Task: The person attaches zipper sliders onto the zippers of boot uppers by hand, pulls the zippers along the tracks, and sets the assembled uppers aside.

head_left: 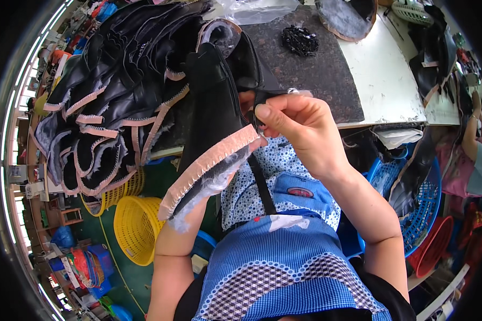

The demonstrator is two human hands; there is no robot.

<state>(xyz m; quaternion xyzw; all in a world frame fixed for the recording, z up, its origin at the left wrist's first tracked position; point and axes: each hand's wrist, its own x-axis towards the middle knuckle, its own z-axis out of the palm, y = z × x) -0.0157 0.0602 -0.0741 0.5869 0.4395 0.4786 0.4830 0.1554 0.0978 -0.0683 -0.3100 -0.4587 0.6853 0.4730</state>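
Note:
A black boot upper [214,112] with a pink-edged, furry lining is held up in front of my chest. My right hand [300,131] pinches its zipper pull and black zipper tape at the upper's right edge; the tape hangs down over my blue apron. My left hand is hidden behind the upper; only the left forearm [174,251] shows, rising under it. Whether that hand grips the upper cannot be seen directly.
A big stack of similar black uppers [112,91] lies on the table at left. A dark stone slab [316,69] holds a small heap of black zipper parts [300,40]. Yellow baskets [134,227] stand at lower left, blue baskets [418,208] at right. Another person's arm [474,125] shows far right.

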